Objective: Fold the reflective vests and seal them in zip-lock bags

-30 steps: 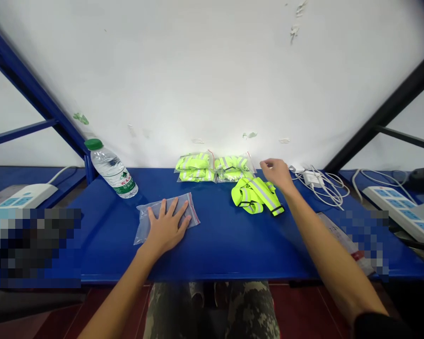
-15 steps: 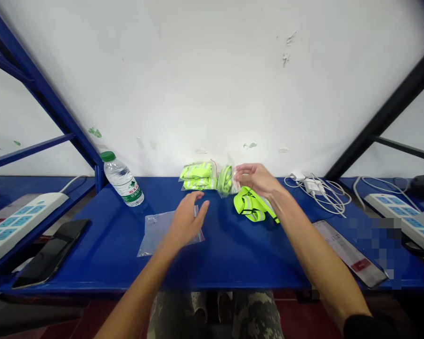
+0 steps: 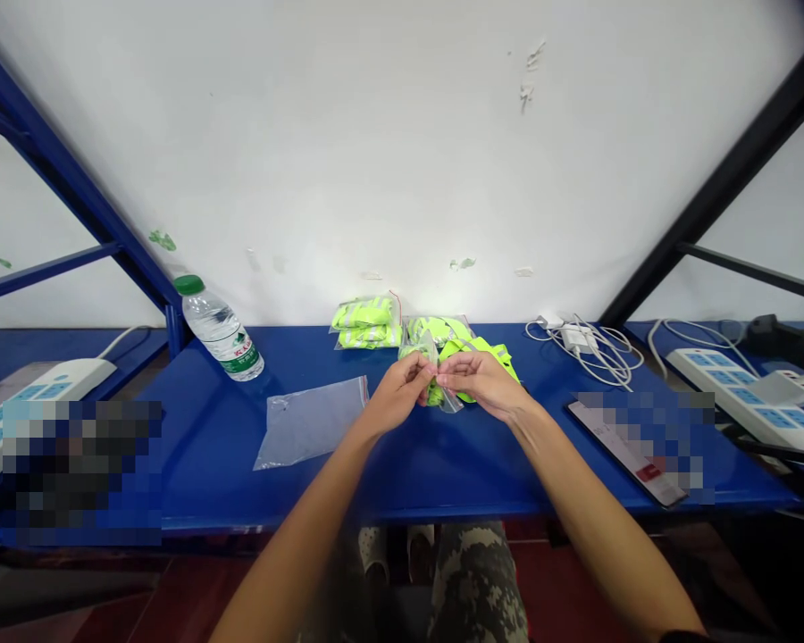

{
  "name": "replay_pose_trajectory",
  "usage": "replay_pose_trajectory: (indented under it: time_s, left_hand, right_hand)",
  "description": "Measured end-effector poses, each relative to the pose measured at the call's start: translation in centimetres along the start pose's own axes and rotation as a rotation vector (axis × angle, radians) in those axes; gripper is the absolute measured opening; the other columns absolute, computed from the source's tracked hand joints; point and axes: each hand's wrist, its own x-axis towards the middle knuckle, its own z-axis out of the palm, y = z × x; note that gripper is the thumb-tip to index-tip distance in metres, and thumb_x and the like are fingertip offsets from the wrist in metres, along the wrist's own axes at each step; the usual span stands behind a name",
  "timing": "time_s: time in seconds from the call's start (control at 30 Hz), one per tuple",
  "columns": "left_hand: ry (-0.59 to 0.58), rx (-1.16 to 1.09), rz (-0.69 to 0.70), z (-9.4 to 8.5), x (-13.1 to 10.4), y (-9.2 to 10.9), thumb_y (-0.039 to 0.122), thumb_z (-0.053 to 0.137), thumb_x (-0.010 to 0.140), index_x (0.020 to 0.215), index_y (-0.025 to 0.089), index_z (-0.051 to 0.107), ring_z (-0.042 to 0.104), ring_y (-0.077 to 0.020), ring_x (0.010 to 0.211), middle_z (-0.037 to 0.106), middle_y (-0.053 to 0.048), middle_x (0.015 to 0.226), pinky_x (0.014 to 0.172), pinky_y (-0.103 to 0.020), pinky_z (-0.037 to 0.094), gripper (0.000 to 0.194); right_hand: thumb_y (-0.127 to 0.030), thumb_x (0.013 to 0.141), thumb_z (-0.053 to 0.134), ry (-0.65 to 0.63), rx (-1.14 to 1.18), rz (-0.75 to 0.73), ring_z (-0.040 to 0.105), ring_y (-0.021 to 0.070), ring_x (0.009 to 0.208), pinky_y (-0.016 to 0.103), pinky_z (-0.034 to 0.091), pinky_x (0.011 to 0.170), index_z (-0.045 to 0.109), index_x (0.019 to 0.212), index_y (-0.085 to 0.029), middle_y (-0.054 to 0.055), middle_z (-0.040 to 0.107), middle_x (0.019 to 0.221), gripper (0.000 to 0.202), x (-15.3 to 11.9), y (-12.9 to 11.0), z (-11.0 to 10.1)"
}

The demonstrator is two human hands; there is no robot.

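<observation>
- Bag (image 3: 435,395) here, between left hand (image 3: 399,393) and right hand (image 3: 488,381), both pinching the plastic, likely to hold it taut!
- Flat bag (image 3: 308,421), left of them, perhaps for easy reach.
- Strap (image 3: 501,355) just beyond right hand.

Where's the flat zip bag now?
In the head view, the flat zip bag lies left of centre on the blue table, just left of the left hand and nearer the camera than the bottle.

Blue table (image 3: 402,482), clear bag (image 3: 312,424), bottle (image 3: 222,332), bagged yellow straps (image 3: 365,323), phone (image 3: 622,446)
</observation>
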Motion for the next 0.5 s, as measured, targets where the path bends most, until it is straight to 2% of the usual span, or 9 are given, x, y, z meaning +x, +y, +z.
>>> replay_pose_trajectory:
  time_s: [0.13, 0.27, 0.4, 0.5]
  left_hand:
    - [-0.025, 0.120, 0.022, 0.9, 0.1, 0.3, 0.047, 0.047, 0.094, 0.084, 0.019, 0.053, 0.054, -0.0118, 0.063, 0.054, 0.002, 0.069, 0.060, -0.024, 0.047, 0.031]
    - [-0.082, 0.325, 0.046, 1.6, 0.1, 1.2, 0.044, 0.046, 0.095, 0.083, 0.018, 0.055, 0.052, -0.0117, 0.064, 0.055, 0.001, 0.070, 0.057, -0.022, 0.042, 0.030]
    - [-0.139, 0.271, 0.000, 1.6, 0.3, 1.0, 0.045, 0.044, 0.096, 0.086, 0.018, 0.055, 0.052, -0.0111, 0.064, 0.055, 0.002, 0.073, 0.058, -0.022, 0.041, 0.031]
    - [-0.138, 0.206, -0.003, 1.5, 0.3, 0.4, 0.047, 0.043, 0.096, 0.084, 0.018, 0.054, 0.051, -0.0109, 0.063, 0.051, 0.003, 0.070, 0.059, -0.022, 0.041, 0.033]
  right_hand:
    - [-0.029, 0.050, 0.092, 0.038, 0.182, 0.068, 0.059, 0.0102, 0.057, 0.025, 0.051, 0.059, 0.071, 0.067, -0.018, -0.002, 0.066, 0.064, 0.029, -0.7, 0.6, -1.1]
    - [-0.029, 0.050, 0.092, 0.039, 0.126, 0.086, 0.060, 0.0097, 0.059, 0.023, 0.049, 0.059, 0.072, 0.066, -0.016, -0.001, 0.066, 0.063, 0.029, -1.1, 0.8, -1.5]
    - [-0.027, 0.046, 0.094, 0.021, 0.106, 0.080, 0.060, 0.0098, 0.057, 0.024, 0.049, 0.058, 0.073, 0.068, -0.016, 0.000, 0.068, 0.063, 0.032, -1.1, 1.2, -2.0]
    - [-0.025, 0.047, 0.094, -0.021, 0.180, 0.123, 0.061, 0.0098, 0.058, 0.025, 0.051, 0.060, 0.073, 0.067, -0.016, -0.001, 0.068, 0.063, 0.031, -0.9, 1.6, -2.6]
